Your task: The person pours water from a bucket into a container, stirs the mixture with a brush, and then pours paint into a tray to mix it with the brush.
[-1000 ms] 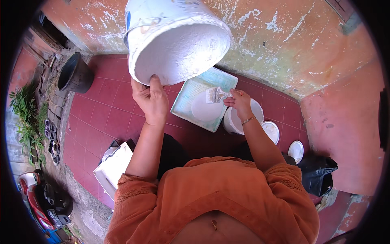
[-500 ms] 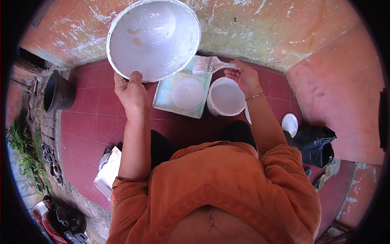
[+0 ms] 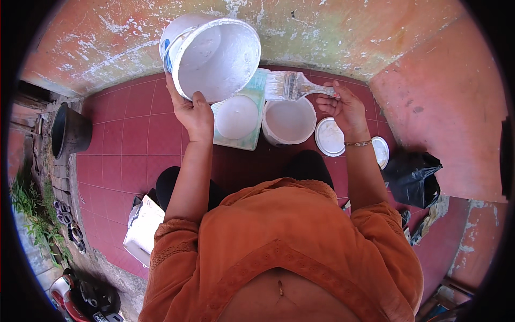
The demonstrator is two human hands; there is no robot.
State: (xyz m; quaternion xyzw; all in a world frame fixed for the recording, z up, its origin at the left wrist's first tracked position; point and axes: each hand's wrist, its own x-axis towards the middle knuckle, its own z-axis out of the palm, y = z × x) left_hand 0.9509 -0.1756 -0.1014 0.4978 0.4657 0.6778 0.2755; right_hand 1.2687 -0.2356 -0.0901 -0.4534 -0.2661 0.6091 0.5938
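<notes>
My left hand (image 3: 192, 114) grips the rim of a white paint bucket (image 3: 229, 60), held up and tilted so its pale, paint-coated inside faces me. In my right hand (image 3: 343, 107) is a wide paintbrush (image 3: 293, 86), pinched by the end of its handle. Its whitish bristles point left, close to the bucket's rim but apart from it. Below, a second bucket (image 3: 289, 121) with whitish contents stands on the floor. Beside it lies a greenish paint tray (image 3: 242, 143) with a round white disc (image 3: 237, 117) on it, partly hidden by the raised bucket.
White lids (image 3: 329, 137) lie on the red tiled floor (image 3: 123, 137) at right, near a black plastic bag (image 3: 413, 180). A dark bucket (image 3: 71, 130) stands at the far left. Close on my left is a white box-like container (image 3: 144, 228). A peeling wall (image 3: 316, 37) rises ahead.
The raised bucket has moved away from me and turned, so more of its outer side shows. My right hand and the brush have shifted right.
</notes>
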